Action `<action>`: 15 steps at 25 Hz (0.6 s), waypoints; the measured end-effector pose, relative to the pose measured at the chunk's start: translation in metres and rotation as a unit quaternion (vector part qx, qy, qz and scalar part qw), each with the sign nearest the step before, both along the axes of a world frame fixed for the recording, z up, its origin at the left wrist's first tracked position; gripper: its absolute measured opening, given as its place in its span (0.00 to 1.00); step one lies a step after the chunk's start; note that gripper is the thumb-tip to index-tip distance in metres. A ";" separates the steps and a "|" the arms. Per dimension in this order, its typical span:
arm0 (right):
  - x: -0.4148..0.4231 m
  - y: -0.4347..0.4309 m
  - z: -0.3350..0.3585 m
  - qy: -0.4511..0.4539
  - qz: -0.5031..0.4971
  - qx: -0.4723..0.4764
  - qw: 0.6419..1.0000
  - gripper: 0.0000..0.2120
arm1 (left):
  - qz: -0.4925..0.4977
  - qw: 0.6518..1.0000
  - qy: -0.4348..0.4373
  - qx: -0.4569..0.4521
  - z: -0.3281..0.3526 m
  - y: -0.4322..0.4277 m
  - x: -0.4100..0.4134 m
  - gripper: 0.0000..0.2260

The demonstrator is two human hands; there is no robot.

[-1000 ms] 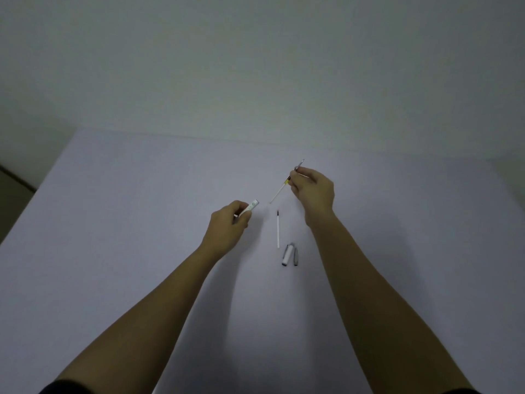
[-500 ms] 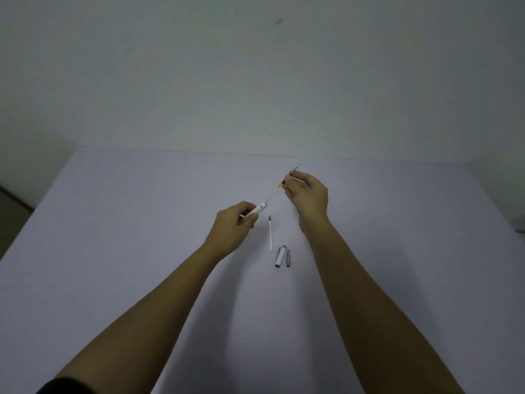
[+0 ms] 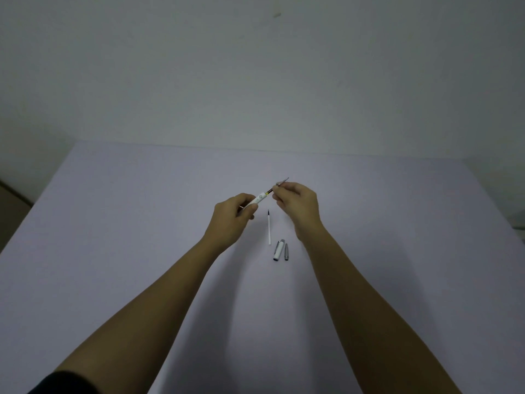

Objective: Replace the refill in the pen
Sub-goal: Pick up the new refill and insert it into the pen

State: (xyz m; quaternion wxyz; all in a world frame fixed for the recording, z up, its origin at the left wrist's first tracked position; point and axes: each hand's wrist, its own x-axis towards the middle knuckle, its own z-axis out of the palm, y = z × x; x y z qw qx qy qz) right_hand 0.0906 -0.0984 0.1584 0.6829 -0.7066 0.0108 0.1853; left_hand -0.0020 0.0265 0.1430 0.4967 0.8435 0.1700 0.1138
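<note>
centre of frame, above the worktop (image 3: 113, 251): left hand (image 3: 234, 217) clenched round the white barrel (image 3: 257, 201), open end aimed up-right. right hand (image 3: 295, 204) pinches the refill (image 3: 270, 191) nr its tip end; tip (image 3: 285, 180) pokes out past the fingers (image 3: 279, 191). refill looks partly inside the barrel, dark section still showing. judged step: seating the refill.

lying just below the hands: spare refill (image 3: 269, 227), cap (image 3: 278, 250), small grey piece (image 3: 286, 251), side by side, close but apart.

advice: keep refill in line w/ barrel axis, push straight, light force; thin tube prob bends if angled. hold barrel steady. stop when it bottoms out.
</note>
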 end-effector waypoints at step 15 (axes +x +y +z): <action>-0.005 -0.046 -0.111 -0.039 0.108 -0.432 0.895 0.12 | 0.039 0.999 0.024 -0.028 -0.018 0.005 -0.007 0.07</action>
